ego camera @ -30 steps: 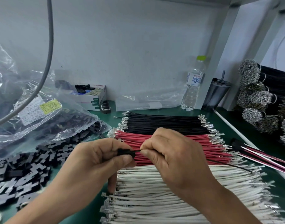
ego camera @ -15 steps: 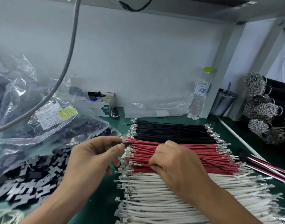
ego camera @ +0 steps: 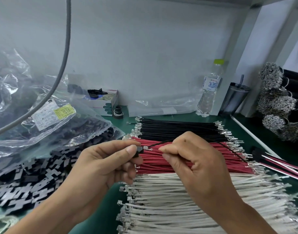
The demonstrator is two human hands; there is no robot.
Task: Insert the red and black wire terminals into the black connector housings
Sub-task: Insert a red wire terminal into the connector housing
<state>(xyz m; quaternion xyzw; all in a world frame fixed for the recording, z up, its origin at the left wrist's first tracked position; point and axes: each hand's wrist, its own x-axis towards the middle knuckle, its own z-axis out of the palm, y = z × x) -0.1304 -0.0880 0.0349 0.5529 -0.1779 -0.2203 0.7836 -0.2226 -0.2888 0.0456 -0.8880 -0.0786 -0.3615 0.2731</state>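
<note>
The left hand (ego camera: 109,164) pinches a small black connector housing (ego camera: 139,150) between thumb and forefinger, just left of the frame's centre. The right hand (ego camera: 192,164) pinches a single black wire (ego camera: 159,144) a little behind its metal terminal (ego camera: 146,148), the wire trailing off toward 3 o'clock across the red bundle. The terminal's tip sits right at the housing's open face, touching or nearly so.

The step in hand looks like the insertion of a black wire: the terminal is lined up but does not appear seated yet. The next move likely calls for a straight push toward 9 o'clock, terminal turned the correct way for its cavity, with the left hand bracing the housing.

On the green desk (ego camera: 101,215) the stock lies in rows: black wires (ego camera: 178,130) at 12 o'clock from the hands, red wires (ego camera: 161,164) beneath them, white wires (ego camera: 161,200) toward 6 o'clock. Loose housings (ego camera: 26,183) spread at 8 o'clock beside a plastic bag (ego camera: 43,125).

The housing is mostly covered by the left thumb, so its cavities, and whether a red wire already sits in it, cannot be made out. The terminal's orientation is too small to tell. The right hand hides part of the wire.
</note>
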